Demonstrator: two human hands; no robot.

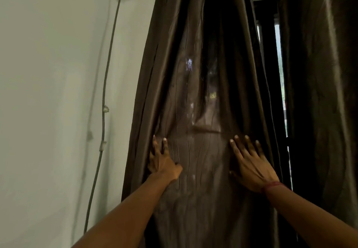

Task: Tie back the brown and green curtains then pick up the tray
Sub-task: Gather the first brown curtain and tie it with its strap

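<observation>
A brown curtain [203, 92] hangs gathered in folds. The left hand [162, 160] lies flat on the curtain's left edge, fingers straight, gripping nothing. The right hand [251, 168] presses flat on its right side, fingers spread, gripping nothing. Left of the curtain, a cable [104, 92] runs down a wall [48, 92]. To its right hangs another dark curtain [319, 92].
</observation>
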